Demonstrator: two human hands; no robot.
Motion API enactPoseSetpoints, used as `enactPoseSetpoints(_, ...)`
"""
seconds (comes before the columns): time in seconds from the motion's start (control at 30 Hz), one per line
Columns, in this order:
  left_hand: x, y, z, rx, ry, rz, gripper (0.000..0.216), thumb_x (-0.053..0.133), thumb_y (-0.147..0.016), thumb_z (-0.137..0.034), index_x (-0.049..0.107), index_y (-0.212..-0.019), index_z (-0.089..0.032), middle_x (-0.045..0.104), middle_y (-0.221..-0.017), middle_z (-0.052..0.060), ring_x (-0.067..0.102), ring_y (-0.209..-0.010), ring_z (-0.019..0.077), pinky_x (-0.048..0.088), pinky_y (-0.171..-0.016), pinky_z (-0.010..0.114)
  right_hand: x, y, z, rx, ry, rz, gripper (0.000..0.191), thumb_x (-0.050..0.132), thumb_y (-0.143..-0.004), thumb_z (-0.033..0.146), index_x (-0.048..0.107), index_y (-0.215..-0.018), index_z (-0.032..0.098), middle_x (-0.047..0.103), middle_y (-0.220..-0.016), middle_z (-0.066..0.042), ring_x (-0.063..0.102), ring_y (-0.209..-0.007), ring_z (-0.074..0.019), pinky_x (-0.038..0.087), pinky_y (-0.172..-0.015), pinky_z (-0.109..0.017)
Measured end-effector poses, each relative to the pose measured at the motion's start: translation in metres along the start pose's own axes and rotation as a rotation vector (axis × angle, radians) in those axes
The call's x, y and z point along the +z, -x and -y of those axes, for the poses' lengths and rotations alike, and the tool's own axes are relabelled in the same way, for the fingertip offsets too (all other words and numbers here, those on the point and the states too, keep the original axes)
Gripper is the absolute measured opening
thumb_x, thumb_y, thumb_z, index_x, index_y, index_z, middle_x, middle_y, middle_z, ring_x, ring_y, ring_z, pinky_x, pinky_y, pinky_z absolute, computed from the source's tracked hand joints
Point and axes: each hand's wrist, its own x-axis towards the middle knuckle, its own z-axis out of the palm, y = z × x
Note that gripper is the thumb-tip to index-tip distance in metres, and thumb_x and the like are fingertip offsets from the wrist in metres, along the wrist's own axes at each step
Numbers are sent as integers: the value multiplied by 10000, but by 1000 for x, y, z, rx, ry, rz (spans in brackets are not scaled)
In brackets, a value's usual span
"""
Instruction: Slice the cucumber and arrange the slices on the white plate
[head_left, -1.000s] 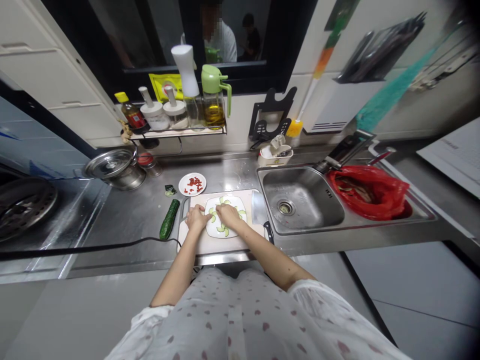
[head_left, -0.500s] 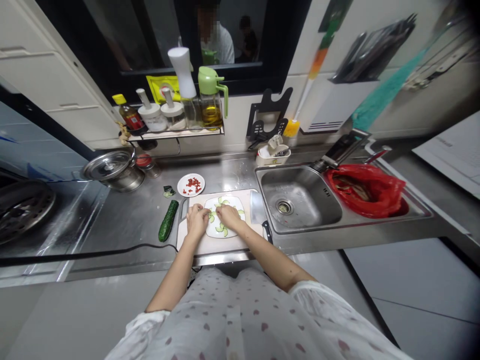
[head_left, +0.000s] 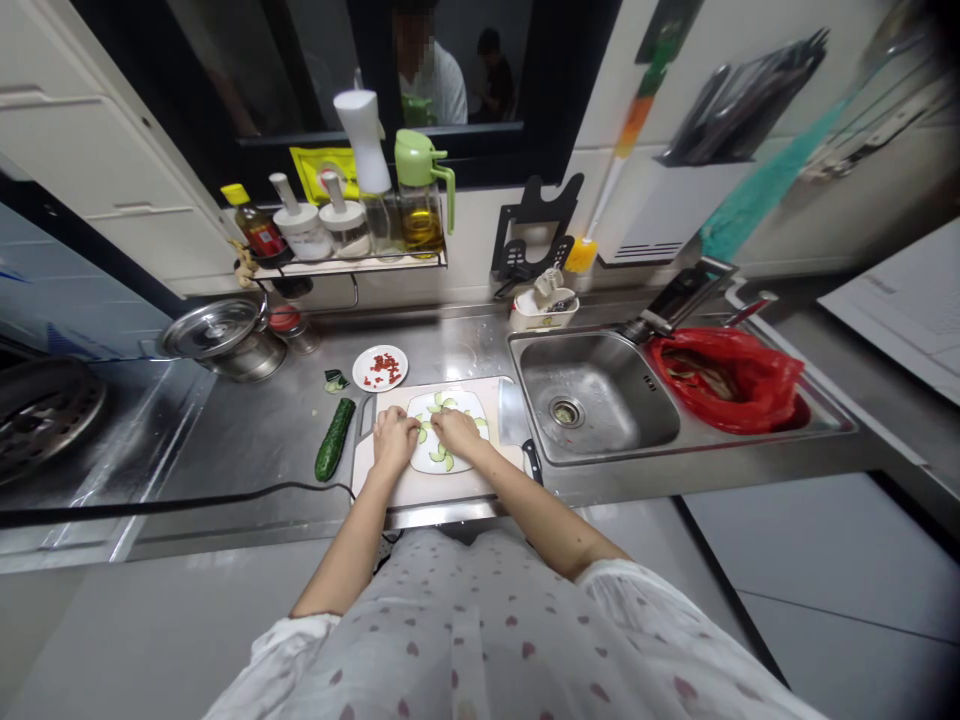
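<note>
A white plate [head_left: 469, 408] with several pale green cucumber slices [head_left: 441, 403] sits on a light cutting board [head_left: 427, 485] at the counter's front edge. Both hands are over the plate's near left part. My left hand [head_left: 393, 438] has its fingers curled down onto the slices at the plate's left rim. My right hand [head_left: 457, 432] rests beside it with fingers bent and pressed together over slices. What either hand pinches is too small to make out. A whole cucumber [head_left: 334, 438] lies left of the board.
A cleaver [head_left: 513, 415] lies on the board's right edge beside the steel sink [head_left: 600, 400]. A small dish of red bits [head_left: 380, 368] stands behind the board. A red bag [head_left: 724, 375] fills the right basin. A black cable [head_left: 165, 495] crosses the counter at left.
Both hands have stayed on the plate's near left side, with only slight finger shifts among the slices. The view has drifted a little.
</note>
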Motion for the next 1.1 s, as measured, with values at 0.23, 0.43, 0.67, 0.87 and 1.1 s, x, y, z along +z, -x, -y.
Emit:
enactPoseSetpoints(0.23,-3,-1,8,-171,208,-234,268,558,-782,-188,746,-969,-230,582,-1022,94,530,-1019,272,418,-937,407,-21,27,-28,30,-372,-370,269,446,-933,250,668,-1075,197,684,-1081,-71,616,-911,-178,434,-791,-271)
enactPoseSetpoints(0.43,-8,1,24,-315,414,-435,268,560,-777,-245,709,-997,-215,602,-960,73,575,-928,229,458,-873,364,-26,71,-73,115,-522,-609,266,477,-878,307,705,-953,193,713,-898,-56,619,-769,-179,442,-738,-274)
enactPoseSetpoints(0.67,-9,0,24,-366,575,-530,243,580,-766,-296,704,-947,-192,624,-898,58,566,-815,188,465,-812,330,-5,100,-77,155,-547,-586,291,470,-879,348,708,-927,188,714,-814,-55,621,-718,-184,457,-700,-275)
enactPoseSetpoints(0.87,0,-11,18,-415,713,-522,260,597,-745,-320,700,-939,-180,624,-826,36,545,-729,159,458,-758,301,7,103,-35,46,-549,-427,251,454,-897,279,696,-891,211,721,-890,-53,641,-788,-185,466,-735,-273)
enactPoseSetpoints(1.1,-16,-56,42,-558,821,-729,307,592,-722,-286,660,-987,-146,535,-699,-25,474,-616,104,432,-667,244,13,104,-18,-46,-545,-315,241,453,-921,295,678,-897,212,712,-890,-49,640,-825,-178,461,-760,-269)
